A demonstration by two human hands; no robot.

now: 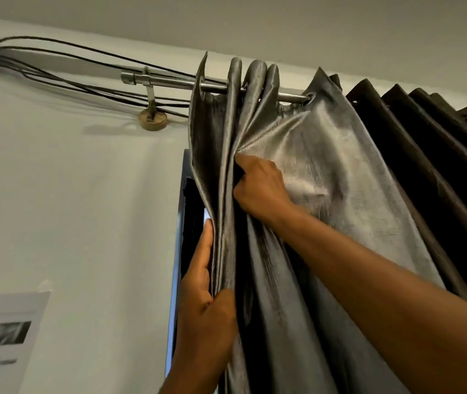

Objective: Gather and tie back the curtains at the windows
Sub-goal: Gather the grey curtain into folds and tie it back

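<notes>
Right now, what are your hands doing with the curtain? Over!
Left hand pinches gathered folds of grey curtain. Right hand grips a fold higher up. Not tied yet. Nothing in the way.

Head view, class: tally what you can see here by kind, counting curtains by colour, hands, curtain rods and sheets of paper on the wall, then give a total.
Grey curtain: 1
Dark brown curtain: 1
Hands: 2, left hand and right hand, both gripping grey folds
Curtain rod: 1
Sheet of paper: 1
Total: 6
</notes>
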